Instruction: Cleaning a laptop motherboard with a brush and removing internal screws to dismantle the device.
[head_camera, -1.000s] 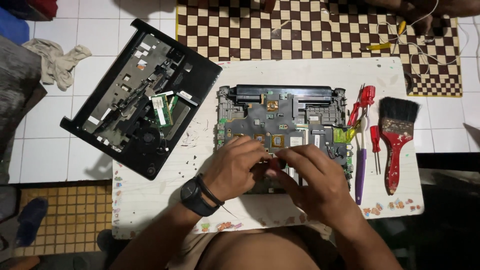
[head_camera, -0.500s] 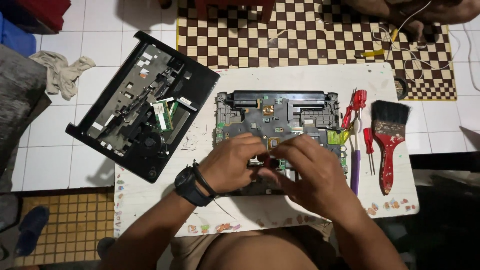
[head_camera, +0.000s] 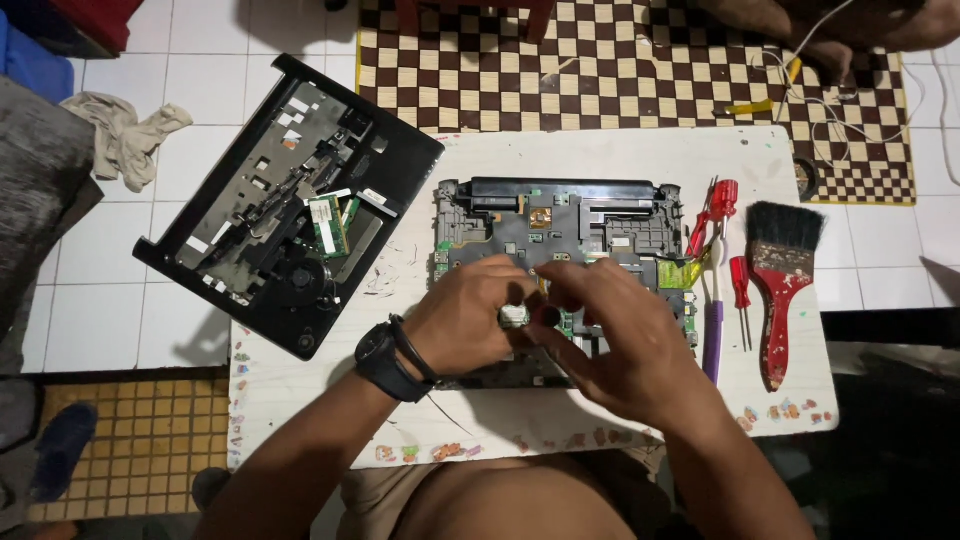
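Head camera, looking straight down: both hands are bunched over the middle of an opened laptop base lying on a white tabletop. Compared with a second ago the hands have barely shifted (they sit in the same spot over the circuit board), though the view has drifted so the board lies a little lower and larger. The left hand, a black watch on its wrist, is curled with fingertips pinching a small pale part just above the board. The right hand arches over from the other side, fingers bent and meeting the left at that same part; whether it truly grips it I cannot tell.

To the left a black laptop cover lies tilted, half on the tabletop and half over the white floor tiles. To the right lie red-handled screwdrivers, a purple-handled tool and a red paintbrush. A brown checked mat spreads beyond the tabletop, and a crumpled rag rests on the tiles.
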